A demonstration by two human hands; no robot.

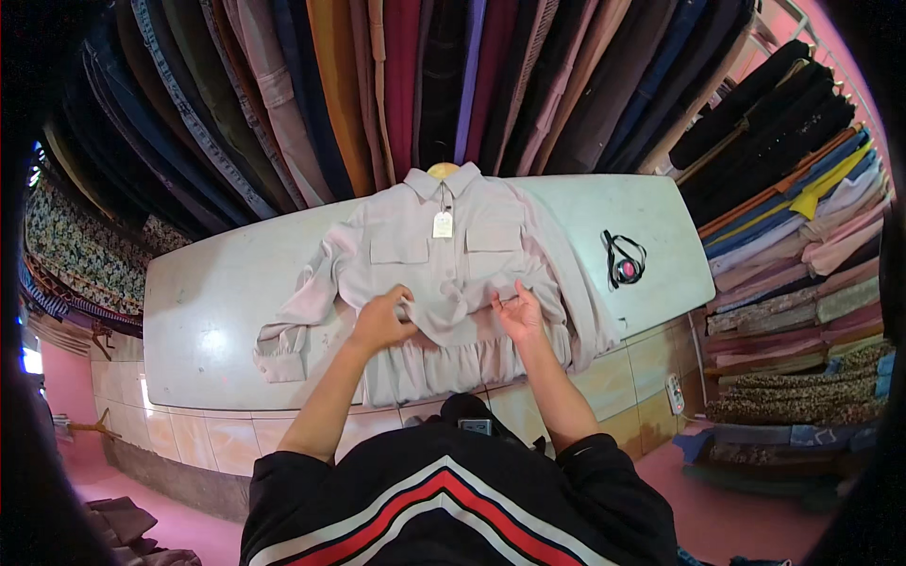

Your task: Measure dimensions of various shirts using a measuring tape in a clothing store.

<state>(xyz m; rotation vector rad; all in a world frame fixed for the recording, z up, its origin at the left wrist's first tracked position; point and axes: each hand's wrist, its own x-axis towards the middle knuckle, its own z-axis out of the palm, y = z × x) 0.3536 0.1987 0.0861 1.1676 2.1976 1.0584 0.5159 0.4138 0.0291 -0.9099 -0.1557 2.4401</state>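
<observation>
A light beige collared shirt (pixel 432 276) with two chest pockets and a gathered lower edge lies spread on a white table, its collar away from me. A hanger (pixel 443 170) shows inside the collar, and a paper tag (pixel 442 224) hangs on a dark string below it. My left hand (pixel 383 318) pinches a fold of the cloth near the shirt's waist, thumb and fingers at the fabric. My right hand (pixel 519 312) is palm up with curled fingers beside the bunched fabric; whether it grips any cloth cannot be told. One sleeve is crumpled at the left, the other trails down at the right.
The white tabletop (pixel 205 304) carries a small round device with a black strap (pixel 627 269) at the right. Hanging garments (pixel 347 92) line the far edge. Folded clothes (pixel 793 297) are stacked at the right, near a power strip (pixel 675 394) on the tiled side.
</observation>
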